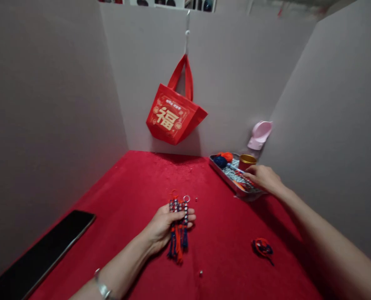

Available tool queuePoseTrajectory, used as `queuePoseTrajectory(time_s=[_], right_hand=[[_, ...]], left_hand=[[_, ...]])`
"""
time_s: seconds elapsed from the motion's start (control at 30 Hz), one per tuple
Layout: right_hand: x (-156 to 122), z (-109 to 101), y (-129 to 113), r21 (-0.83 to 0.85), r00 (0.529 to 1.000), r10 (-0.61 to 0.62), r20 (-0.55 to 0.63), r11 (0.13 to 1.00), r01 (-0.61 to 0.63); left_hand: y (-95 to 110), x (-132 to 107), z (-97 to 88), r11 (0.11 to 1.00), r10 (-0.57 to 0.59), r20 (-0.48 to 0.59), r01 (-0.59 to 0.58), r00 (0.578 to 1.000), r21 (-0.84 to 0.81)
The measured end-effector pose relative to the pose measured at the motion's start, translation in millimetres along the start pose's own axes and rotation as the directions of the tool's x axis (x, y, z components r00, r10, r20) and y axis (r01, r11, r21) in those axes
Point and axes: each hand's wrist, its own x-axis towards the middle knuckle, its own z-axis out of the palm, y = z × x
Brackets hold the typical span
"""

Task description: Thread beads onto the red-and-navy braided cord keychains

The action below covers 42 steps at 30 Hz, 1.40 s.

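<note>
The left hand [163, 227] curls its fingers [187, 217] around beaded navy-and-orange tassel keychains [178, 243] (metal rings [186, 198] on top).

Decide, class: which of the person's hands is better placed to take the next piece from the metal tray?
Probably the right: the right hand is at the metal tray, reaching over its contents, while the left hand is away from it, gripping the beaded tassel keychains.

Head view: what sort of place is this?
Probably a small partitioned handicraft booth: a red cloth-covered table, a metal tray of yarn balls, and beaded tassel keychains.
</note>
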Motion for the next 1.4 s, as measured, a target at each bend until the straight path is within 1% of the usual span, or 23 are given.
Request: queuePoseTrajectory(time_s=[0.03,0.07,0.1,0.13,0.17,0.23,0.3,0.33,0.4,0.5,0.57,0.63,0.67,0.73,0.8,0.87,0.93,1.0,1.1,1.17,1.23,1.33,1.4], right_hand=[[-16.6,1.3,-13.2,0.060,0.997,-0.071,-0.002,0.996,0.071],[-35.9,4.0,-28.0,0.241,0.975,-0.224,0.005,0.946,0.216],[-57.1,7.6,-43.5,0.408,0.930,-0.366,0.047,0.856,0.317],[-78.7,11.9,-59.0,0.511,0.879,-0.467,0.091,0.780,0.361],[-99.4,16.5,-73.7,0.567,0.837,-0.533,0.124,0.730,0.381],[-132.8,26.9,-98.7,0.627,0.787,-0.597,0.156,0.676,0.388],[-151.2,38.2,-116.5,0.715,0.773,-0.612,0.164,0.614,0.335],[-155.0,43.7,-123.0,0.779,0.773,-0.612,0.168,0.563,0.276],[-155.7,53.2,-131.9,0.893,0.775,-0.598,0.206,0.439,0.102],[-151.4,62.5,-138.6,0.951,0.796,-0.543,0.266,0.283,-0.125],[-149.6,65.9,-140.2,0.961,0.826,-0.495,0.268,0.196,-0.194],[-148.2,68.1,-140.0,0.968,0.849,-0.464,0.252,0.142,-0.209],[-147.4,69.0,-139.3,0.969,0.857,-0.454,0.244,0.141,-0.202],[-144.8,70.3,-136.8,0.971,0.872,-0.436,0.223,0.175,-0.161],[-141.5,70.9,-133.5,0.971,0.890,-0.411,0.200,0.203,-0.124],[-138.8,70.7,-130.2,0.969,0.901,-0.391,0.189,0.224,-0.106],[-137.7,69.9,-127.7,0.964,0.898,-0.394,0.197,0.244,-0.105],[-138.5,68.7,-126.5,0.961,0.889,-0.410,0.205,0.255,-0.104],[-141.1,66.9,-126.2,0.966,0.892,-0.413,0.181,0.247,-0.082],[-142.5,66.4,-126.4,0.967,0.898,-0.409,0.164,0.248,-0.063],[-143.4,66.3,-126.5,0.965,0.896,-0.414,0.160,0.257,-0.053],[-144.6,66.6,-126.9,0.961,0.890,-0.427,0.160,0.272,-0.042],[-145.7,66.8,-127.6,0.960,0.888,-0.432,0.157,0.279,-0.033]], left_hand=[[0.4,-0.7,0.5,1.000,0.011,0.010,-0.011,1.000,-0.021],[1.1,-1.3,0.9,0.999,0.016,0.024,-0.015,1.000,-0.043],[2.0,-2.1,1.3,0.997,0.035,0.013,-0.033,0.999,-0.073],[3.3,-3.0,1.6,0.994,0.051,0.000,-0.050,0.999,-0.093],[4.8,-4.1,2.0,0.992,0.069,-0.008,-0.069,0.998,-0.109],[8.2,-7.2,2.9,0.986,0.105,-0.017,-0.107,0.994,-0.130],[11.7,-11.2,4.1,0.982,0.131,-0.010,-0.131,0.991,-0.135],[13.2,-13.1,4.6,0.981,0.138,-0.002,-0.137,0.990,-0.135],[15.3,-16.4,5.2,0.980,0.146,0.029,-0.141,0.989,-0.138],[15.4,-18.3,4.9,0.981,0.150,0.083,-0.138,0.985,-0.136],[14.0,-18.0,4.6,0.983,0.144,0.105,-0.129,0.984,-0.133],[12.7,-17.6,4.9,0.984,0.133,0.112,-0.118,0.985,-0.136],[12.4,-17.3,5.3,0.984,0.131,0.114,-0.115,0.985,-0.136],[12.6,-16.2,5.5,0.985,0.136,0.107,-0.123,0.985,-0.122],[12.3,-13.6,3.9,0.986,0.155,0.034,-0.153,0.987,-0.071],[9.8,-8.9,0.0,0.978,0.187,-0.092,-0.177,0.978,0.108],[4.2,-3.0,-5.3,0.931,0.217,-0.167,-0.153,0.962,0.331],[-2.9,2.3,-9.8,0.879,0.218,-0.160,-0.123,0.963,0.460],[-10.5,5.5,-12.7,0.841,0.237,-0.110,-0.147,0.965,0.521],[-11.3,3.6,-12.3,0.760,0.309,-0.068,-0.203,0.949,0.617],[-9.0,-0.9,-10.9,0.616,0.403,-0.017,-0.257,0.915,0.744],[-1.7,-10.2,-7.4,0.364,0.525,0.048,-0.275,0.850,0.890],[4.0,-16.5,-3.4,0.257,0.609,0.068,-0.277,0.791,0.926]])
